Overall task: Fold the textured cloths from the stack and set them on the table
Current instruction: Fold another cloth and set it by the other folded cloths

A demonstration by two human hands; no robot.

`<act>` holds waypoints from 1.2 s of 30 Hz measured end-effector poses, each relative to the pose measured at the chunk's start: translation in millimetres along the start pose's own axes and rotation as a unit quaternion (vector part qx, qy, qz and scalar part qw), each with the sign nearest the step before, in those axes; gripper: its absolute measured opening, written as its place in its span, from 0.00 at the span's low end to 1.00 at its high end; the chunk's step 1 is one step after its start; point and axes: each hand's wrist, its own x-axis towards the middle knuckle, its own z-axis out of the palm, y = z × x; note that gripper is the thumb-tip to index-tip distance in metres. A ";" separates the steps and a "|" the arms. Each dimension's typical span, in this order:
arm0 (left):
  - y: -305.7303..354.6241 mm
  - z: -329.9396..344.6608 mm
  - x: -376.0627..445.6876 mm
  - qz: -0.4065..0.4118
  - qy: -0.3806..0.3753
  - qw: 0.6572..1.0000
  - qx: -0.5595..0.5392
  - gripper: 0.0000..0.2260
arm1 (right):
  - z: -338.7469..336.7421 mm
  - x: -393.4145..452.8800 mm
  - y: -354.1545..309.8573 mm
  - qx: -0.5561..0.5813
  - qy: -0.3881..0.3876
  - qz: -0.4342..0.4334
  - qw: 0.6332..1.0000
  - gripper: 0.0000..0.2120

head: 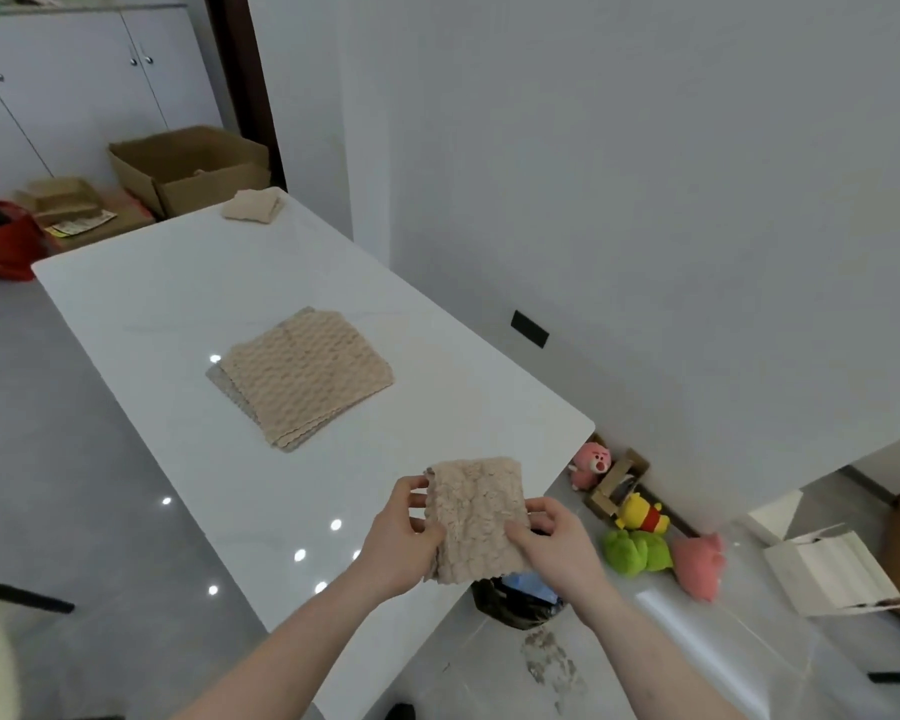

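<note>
I hold a beige textured cloth [476, 517], folded into a narrow strip, in the air above the near right corner of the white table [178, 304]. My left hand [404, 537] pinches its left edge. My right hand [554, 543] grips its right edge, thumb on top. A stack of unfolded beige textured cloths [302, 376] lies flat in the middle of the table. One folded beige cloth [252, 205] sits at the table's far end.
Plush toys [640, 543] and a small open box lie on the floor right of the table. A dark bin [515, 608] stands under my hands. Cardboard boxes [188, 166] and a red bag [6, 241] sit beyond the far end. White cartons [827, 574] lie at right.
</note>
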 end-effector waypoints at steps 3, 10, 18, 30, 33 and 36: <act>9.1 22.2 22.3 -0.007 0.008 1.000 -0.009 0.19 | -18.5 28.9 -0.9 -0.004 -0.002 0.002 1.000 0.08; 21.0 86.8 82.6 -0.051 0.051 0.997 -0.038 0.20 | -74.5 118.8 10.8 -0.060 -0.038 -0.013 0.997 0.10; 49.6 171.5 152.3 -0.109 0.087 0.986 -0.095 0.22 | -140.5 221.2 23.6 -0.122 -0.088 0.020 0.988 0.13; 40.9 201.1 276.4 -0.136 0.036 0.990 -0.015 0.23 | -140.5 313.1 40.1 -0.149 -0.052 0.108 0.982 0.19; 36.8 200.6 299.7 -0.140 0.006 0.990 0.007 0.23 | -140.4 326.4 42.6 -0.160 -0.039 0.128 0.978 0.23; 26.9 191.3 307.7 -0.149 -0.030 0.987 0.056 0.29 | -144.1 328.9 39.2 -0.180 -0.031 0.136 0.974 0.31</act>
